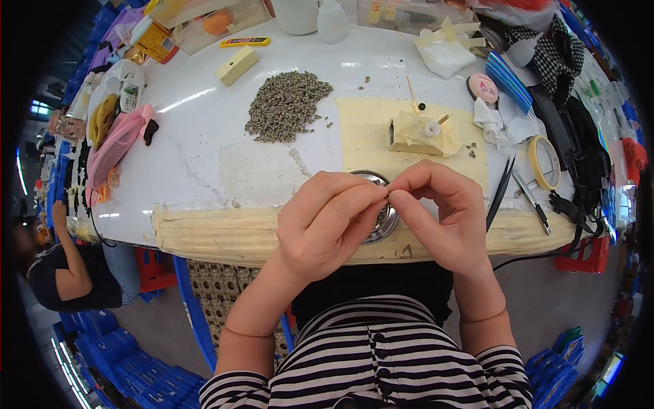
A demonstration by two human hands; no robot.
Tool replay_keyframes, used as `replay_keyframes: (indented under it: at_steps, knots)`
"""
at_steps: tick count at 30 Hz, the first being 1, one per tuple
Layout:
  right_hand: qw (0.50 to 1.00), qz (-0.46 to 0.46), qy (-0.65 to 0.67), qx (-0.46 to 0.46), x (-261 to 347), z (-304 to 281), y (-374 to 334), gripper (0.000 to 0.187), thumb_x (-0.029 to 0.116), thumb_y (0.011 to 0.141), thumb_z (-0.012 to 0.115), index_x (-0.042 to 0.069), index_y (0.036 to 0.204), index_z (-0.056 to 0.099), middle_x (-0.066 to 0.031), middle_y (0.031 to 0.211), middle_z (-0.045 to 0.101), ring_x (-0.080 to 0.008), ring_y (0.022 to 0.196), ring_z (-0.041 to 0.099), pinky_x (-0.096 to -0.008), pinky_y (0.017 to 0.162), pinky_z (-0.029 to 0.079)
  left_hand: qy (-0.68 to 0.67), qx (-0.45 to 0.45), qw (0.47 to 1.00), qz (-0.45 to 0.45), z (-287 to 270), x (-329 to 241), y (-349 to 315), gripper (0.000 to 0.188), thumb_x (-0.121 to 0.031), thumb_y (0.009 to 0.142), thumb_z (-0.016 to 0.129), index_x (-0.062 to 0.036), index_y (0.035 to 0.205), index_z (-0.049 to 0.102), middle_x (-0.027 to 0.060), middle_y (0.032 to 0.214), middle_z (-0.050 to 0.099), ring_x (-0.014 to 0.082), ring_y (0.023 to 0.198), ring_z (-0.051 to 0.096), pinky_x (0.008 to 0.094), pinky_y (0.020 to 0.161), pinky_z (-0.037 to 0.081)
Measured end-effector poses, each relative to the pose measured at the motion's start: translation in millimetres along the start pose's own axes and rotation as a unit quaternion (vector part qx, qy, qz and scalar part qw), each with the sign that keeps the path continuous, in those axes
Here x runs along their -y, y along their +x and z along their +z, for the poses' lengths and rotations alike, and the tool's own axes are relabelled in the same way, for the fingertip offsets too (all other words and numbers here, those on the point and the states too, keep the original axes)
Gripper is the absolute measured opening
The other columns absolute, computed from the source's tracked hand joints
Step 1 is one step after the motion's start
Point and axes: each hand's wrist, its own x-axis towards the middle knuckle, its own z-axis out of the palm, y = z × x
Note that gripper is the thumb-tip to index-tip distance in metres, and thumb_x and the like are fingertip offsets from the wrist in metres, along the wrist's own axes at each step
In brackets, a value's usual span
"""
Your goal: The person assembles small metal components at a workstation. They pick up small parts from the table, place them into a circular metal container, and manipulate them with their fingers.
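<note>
My left hand [328, 221] and my right hand [446, 217] meet fingertip to fingertip near the table's front edge. Both are closed in a pinch. Whatever sits between the fingertips is too small to make out. Just under them is a round metal dish [390, 225] with small parts in it, partly hidden by my left hand. Farther off, a heap of small grey metal parts [283, 105] lies on the white tabletop. A tape-wrapped block [414, 133] holding a small white cup with a stick in it stands beyond my right hand.
Black tweezers [501, 191], a utility knife [533, 203] and a tape roll [544, 162] lie to the right. A pale yellow block [236, 65] and a yellow case [245, 42] are at the back. A pink hand fan [116, 153] lies left. Another person [75, 273] sits at the far left.
</note>
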Motion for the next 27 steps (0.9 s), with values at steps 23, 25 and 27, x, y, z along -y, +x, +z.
replay_keyframes:
  at_steps: [23,25,27]
  knots:
    - [1.000,-0.029,0.004,0.008,0,1,2,0.006,0.002,0.089,0.072,-0.002,0.094,0.070,-0.0048,0.086,0.070,-0.0092,0.078,0.064,-0.0245,0.072,0.052,-0.125,0.028,0.988,-0.091,-11,4,-1,0.019,0.008,0.082,0.075,0.0024,0.100,0.070,0.0113,0.093,0.069,0.0187,0.082,0.067,0.0280,0.071,0.056]
    - [0.992,-0.106,-0.064,-0.030,0,5,4,0.010,-0.001,0.085,0.074,0.000,0.094,0.072,-0.0064,0.084,0.069,-0.0132,0.075,0.064,-0.0263,0.070,0.052,-0.226,0.021,0.958,-0.173,-10,5,-5,0.017,0.007,0.086,0.072,0.0038,0.103,0.069,0.0109,0.097,0.067,0.0165,0.086,0.067,0.0270,0.075,0.056]
    - [0.978,-0.167,-0.116,-0.056,-1,9,7,0.015,-0.003,0.081,0.075,0.001,0.094,0.073,-0.0075,0.083,0.069,-0.0167,0.073,0.065,-0.0280,0.068,0.052,-0.291,0.021,0.931,-0.219,-11,5,-5,0.016,0.007,0.089,0.069,0.0051,0.106,0.068,0.0106,0.100,0.066,0.0150,0.090,0.067,0.0262,0.079,0.057]
